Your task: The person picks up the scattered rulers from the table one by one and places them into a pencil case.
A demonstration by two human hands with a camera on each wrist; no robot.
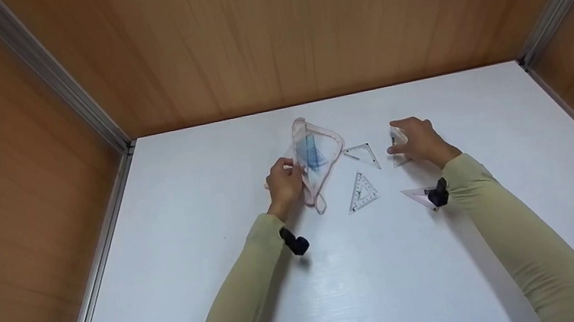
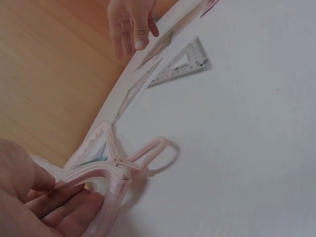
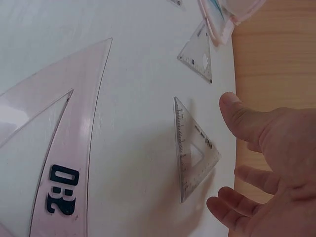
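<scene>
On the white worktop (image 1: 164,245), the left hand (image 1: 284,181) pinches the upright pink-edged pouch (image 1: 315,160), while the right hand (image 1: 419,142), fingers spread and holding nothing, hovers just beside a clear set square (image 3: 195,150) lying flat, its long edge running along the palm.

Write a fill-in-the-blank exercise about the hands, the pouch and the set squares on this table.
1. The left hand holds a pouch edged in ____.
2. Inside the pouch lies a set square coloured ____.
3. The right hand reaches over a clear set square, its fingers ____, not curled round it.
4. The tabletop is ____.

Missing words: pink; blue; spread; white
</scene>
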